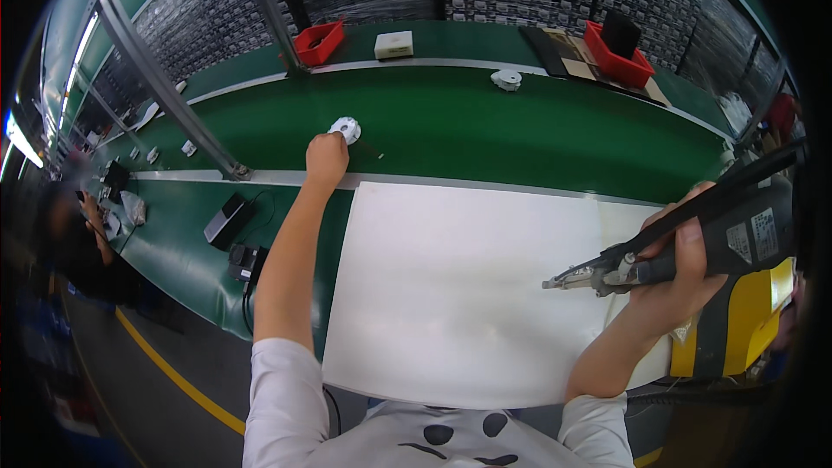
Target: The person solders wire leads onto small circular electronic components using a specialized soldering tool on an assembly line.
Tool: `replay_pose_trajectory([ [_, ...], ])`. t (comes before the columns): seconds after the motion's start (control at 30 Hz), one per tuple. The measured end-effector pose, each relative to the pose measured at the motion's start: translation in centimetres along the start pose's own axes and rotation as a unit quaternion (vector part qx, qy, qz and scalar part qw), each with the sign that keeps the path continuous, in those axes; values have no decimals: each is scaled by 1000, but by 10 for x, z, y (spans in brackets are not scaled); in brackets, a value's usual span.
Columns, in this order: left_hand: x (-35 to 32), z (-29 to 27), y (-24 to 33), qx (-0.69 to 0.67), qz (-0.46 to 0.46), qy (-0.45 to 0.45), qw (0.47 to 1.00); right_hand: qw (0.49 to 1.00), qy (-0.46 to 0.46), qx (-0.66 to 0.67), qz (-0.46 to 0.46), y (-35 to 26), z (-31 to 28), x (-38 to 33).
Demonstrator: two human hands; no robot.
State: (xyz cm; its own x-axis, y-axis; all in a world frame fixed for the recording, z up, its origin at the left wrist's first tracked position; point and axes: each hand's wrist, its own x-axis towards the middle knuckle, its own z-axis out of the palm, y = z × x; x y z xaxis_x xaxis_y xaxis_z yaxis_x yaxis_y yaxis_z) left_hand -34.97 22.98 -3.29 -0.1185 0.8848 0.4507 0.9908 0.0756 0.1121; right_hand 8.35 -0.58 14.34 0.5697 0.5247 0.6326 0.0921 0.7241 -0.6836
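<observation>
Out over the green belt, my left hand [328, 159] is closed, its fingers pinching the near edge of a white round plastic part [347, 129] with a hole in its middle. On the right, my right hand [683, 273] wraps round a black handheld power screwdriver [732, 238]. The tool's metal tip [572, 280] points left, above a white board [459, 286] in front of me. A second white part [506, 80] of similar shape lies farther off on the belt, touched by neither hand.
Beyond the green belt [433, 121] stand a red bin [319, 43], a small white box [393, 45] and another red bin [620, 61]. A metal post [165, 82] rises at left. Black devices [229, 220] lie left of the board. A co-worker [74, 238] is at far left.
</observation>
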Motion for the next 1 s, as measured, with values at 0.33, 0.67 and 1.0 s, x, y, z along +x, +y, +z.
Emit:
replay_pose_trajectory([
  [0.33, -12, -3, 4, 48, 132, 77, 987, 1000, -3, 29, -1, 4, 1, 0],
  [0.67, -119, -46, 111, -600, -163, -315, 717, 998, -15, 60, -16, 7, -3, 4],
  [1.0, -181, -74, 168, -301, 528, -21, 794, 996, -34, 55, -63, 20, 3, 5],
])
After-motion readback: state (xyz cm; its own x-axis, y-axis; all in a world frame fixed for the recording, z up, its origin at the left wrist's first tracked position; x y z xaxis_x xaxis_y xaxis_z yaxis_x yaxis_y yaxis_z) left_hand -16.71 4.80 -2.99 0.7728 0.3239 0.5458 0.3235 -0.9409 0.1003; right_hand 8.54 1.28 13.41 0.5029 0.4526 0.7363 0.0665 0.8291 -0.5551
